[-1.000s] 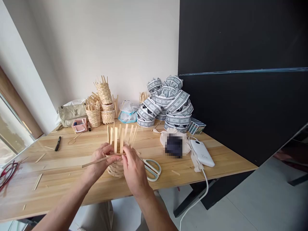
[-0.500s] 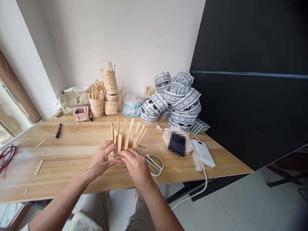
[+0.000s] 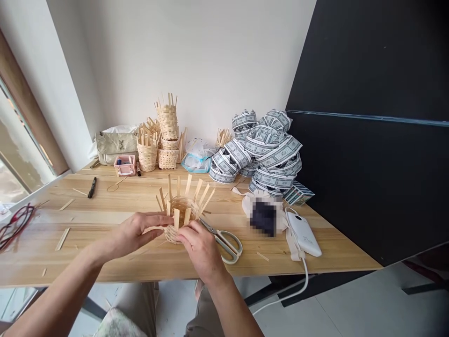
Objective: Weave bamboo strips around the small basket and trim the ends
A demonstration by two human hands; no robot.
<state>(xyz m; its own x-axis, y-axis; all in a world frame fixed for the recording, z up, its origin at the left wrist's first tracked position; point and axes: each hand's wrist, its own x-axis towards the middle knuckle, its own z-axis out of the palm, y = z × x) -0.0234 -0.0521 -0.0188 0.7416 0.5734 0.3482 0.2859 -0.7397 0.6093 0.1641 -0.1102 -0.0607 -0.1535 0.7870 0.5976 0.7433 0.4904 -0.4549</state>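
A small, partly woven basket (image 3: 173,235) of thin wooden strips stands near the table's front edge, its upright stakes (image 3: 177,218) fanning outward all round. My right hand (image 3: 199,245) pinches the basket's near right wall, thumb in front and fingers at the rim. My left hand (image 3: 142,231) is at the basket's left side with fingers stretched out and thumb apart; its fingertips reach the near stakes. A thin, blurred strip (image 3: 149,249) shows below the left hand. White-handled scissors (image 3: 229,245) lie just right of the basket, their blades partly behind it.
Finished and half-woven baskets (image 3: 167,120) stand at the back, beside a beige bag (image 3: 117,149) and pink box (image 3: 125,165). Patterned rolls (image 3: 264,145) are piled at right. A white power bank (image 3: 303,234) with cable, a black marker (image 3: 92,187) and red-black cords (image 3: 19,222) lie about.
My left hand has let go of the weaving strip and moved left, its fingers straightening. My right hand stays on the basket. The whole view has shifted slightly.
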